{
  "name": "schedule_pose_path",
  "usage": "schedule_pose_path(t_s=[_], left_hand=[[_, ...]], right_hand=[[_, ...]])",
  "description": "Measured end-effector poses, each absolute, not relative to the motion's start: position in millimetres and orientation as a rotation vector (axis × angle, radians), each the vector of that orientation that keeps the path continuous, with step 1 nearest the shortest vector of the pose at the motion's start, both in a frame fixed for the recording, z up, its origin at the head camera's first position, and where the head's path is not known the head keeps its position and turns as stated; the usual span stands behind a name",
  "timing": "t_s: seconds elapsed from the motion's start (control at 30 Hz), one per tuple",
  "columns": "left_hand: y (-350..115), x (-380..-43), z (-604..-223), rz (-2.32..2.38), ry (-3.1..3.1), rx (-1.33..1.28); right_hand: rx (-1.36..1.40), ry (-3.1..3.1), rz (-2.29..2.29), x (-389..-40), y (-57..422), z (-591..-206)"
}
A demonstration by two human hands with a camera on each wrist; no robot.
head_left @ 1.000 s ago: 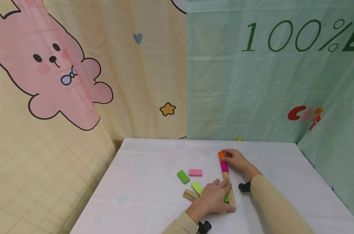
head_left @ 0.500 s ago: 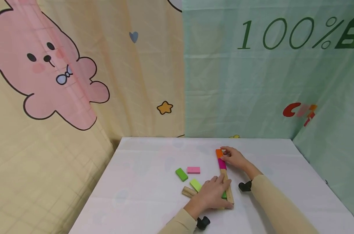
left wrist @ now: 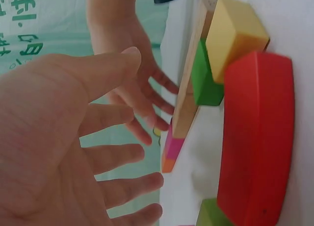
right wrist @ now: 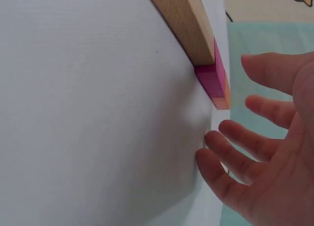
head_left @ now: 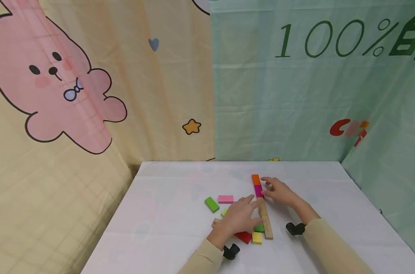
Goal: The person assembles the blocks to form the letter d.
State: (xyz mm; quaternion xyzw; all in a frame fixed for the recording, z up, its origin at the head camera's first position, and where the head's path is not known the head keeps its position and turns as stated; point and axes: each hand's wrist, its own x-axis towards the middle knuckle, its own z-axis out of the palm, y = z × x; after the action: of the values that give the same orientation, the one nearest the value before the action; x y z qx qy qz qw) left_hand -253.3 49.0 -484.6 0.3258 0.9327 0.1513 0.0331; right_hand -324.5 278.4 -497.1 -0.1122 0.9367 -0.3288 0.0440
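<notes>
A straight row of blocks runs away from me: a plain wooden block [head_left: 266, 221], then a magenta block [head_left: 258, 191], then an orange block [head_left: 256, 179] at the far end. My right hand [head_left: 279, 191] hovers just right of the magenta and orange blocks, fingers loosely bent and holding nothing. Left of the row is my left hand [head_left: 236, 216], its fingers spread above the blocks with nothing in them. Against the row's near part lies a green block [left wrist: 206, 79], with a yellow block [left wrist: 235, 35] and a long red block [left wrist: 252, 138] close by.
A pink block [head_left: 225, 199] and another green block [head_left: 211, 204] lie to the left. A light green block [head_left: 224, 212] and a wooden piece [head_left: 216, 222] are partly hidden behind my left hand. All rest on a white-covered table [head_left: 166, 228] with printed curtains behind.
My left hand has lifted off the row and shifted left, uncovering the red and yellow blocks. My right hand has drawn slightly away from the orange block. The whole view has shifted a little.
</notes>
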Motion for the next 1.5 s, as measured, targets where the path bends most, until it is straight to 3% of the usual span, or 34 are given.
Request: schedule_pose_path(t_s=[0.37,0.83,1.5], left_hand=[[29,-264,-478,0.515,2.942,0.834],[12,-274,-486,0.517,3.001,0.822],[-24,-307,-500,0.671,3.016,0.719]], right_hand=[[-0.482,2.918,-0.936,-281,269,-502],[-0.609,2.931,-0.814,-235,274,-513],[-0.548,2.852,-0.757,-221,273,-515]])
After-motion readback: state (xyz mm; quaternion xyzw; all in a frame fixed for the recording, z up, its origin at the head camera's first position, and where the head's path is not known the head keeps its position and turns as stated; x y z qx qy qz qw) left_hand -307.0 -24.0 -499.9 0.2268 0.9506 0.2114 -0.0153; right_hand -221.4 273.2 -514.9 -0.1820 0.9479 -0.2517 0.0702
